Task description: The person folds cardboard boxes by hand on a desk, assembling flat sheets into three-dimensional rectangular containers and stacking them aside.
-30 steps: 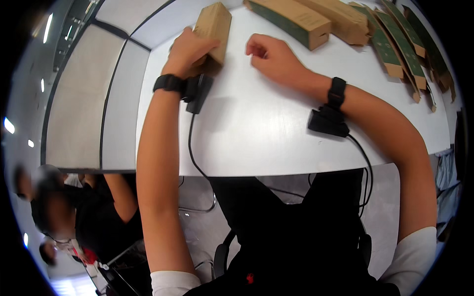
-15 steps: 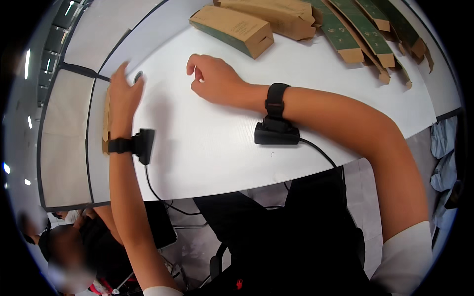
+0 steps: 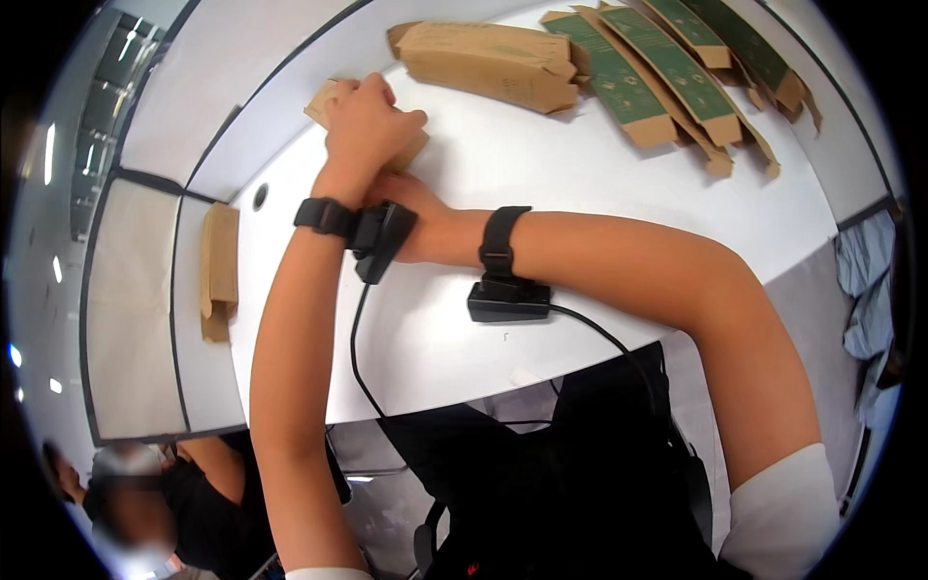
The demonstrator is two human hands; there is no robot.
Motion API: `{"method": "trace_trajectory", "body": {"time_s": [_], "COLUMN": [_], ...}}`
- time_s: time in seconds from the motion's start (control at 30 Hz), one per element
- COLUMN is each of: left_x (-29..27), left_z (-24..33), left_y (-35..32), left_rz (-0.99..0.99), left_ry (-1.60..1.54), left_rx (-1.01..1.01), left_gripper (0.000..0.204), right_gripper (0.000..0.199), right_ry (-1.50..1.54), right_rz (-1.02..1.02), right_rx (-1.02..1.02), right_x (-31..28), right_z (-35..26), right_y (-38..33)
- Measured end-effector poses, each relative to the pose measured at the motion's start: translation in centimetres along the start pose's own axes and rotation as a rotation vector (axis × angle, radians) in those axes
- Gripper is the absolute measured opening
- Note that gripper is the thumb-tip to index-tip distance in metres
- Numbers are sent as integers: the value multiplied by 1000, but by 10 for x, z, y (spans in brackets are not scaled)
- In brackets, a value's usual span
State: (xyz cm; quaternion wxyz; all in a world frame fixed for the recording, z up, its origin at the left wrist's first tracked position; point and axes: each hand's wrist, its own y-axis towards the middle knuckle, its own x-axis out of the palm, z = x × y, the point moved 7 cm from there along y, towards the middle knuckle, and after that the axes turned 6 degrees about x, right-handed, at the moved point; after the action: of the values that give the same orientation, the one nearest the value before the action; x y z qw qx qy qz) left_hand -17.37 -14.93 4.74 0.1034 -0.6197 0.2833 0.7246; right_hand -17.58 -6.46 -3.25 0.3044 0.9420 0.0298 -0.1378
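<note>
My left hand (image 3: 372,121) is closed over a small brown cardboard box (image 3: 326,101) at the far left of the white table (image 3: 580,203). My right forearm reaches in from the right. My right hand (image 3: 418,205) lies on the table just under my left wrist, mostly hidden by that wrist and its black strapped device, so its fingers cannot be seen. Both wrists wear black bands with cabled black units.
A brown assembled carton (image 3: 493,63) lies beyond my hands. Several flat green-and-brown carton blanks (image 3: 667,77) fan out at the far right. Another brown box (image 3: 220,271) rests on the adjoining table to the left. Another person (image 3: 193,493) sits at lower left.
My left hand has left the box on the left-hand table and swung right onto the small box at the far edge. My right hand now sits beneath my left wrist.
</note>
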Motion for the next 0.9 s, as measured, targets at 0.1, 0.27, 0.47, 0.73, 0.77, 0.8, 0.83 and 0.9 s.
{"method": "trace_trajectory", "body": {"time_s": [0.1,0.27,0.47,0.73,0.77,0.8,0.83,0.9], "left_x": [-19,-48,-69,-15,-6,4,12,21], "left_z": [-53,-149,-176,-50,-39,-34,-31,-21], "left_y": [-17,-89,-176,-147,-134,-123,-114,-103], "left_rz": [-34,101,293,168,171,163,154,164], "left_ry": [-48,96,473,-581,-631,-690,-751,-777], "left_rx": [-48,-13,-115,28,65,40,17,22], "left_gripper": [39,24,45,31,31,33,34,38], "right_gripper": [7,2,14,75,84,84,88,92], "right_ry": [-192,-359,-315,-1256,-1243,-1259,-1143,-945], "right_rz": [-46,-196,-85,138,19,17,-155,-330], "right_rx": [11,67,73,449,648,647,646,605], "right_x": [-9,-7,-26,-210,-234,-242,-238,-227], "right_z": [-15,-16,-19,0,22,25,34,47], "right_y": [1,1,16,76,73,72,70,65]}}
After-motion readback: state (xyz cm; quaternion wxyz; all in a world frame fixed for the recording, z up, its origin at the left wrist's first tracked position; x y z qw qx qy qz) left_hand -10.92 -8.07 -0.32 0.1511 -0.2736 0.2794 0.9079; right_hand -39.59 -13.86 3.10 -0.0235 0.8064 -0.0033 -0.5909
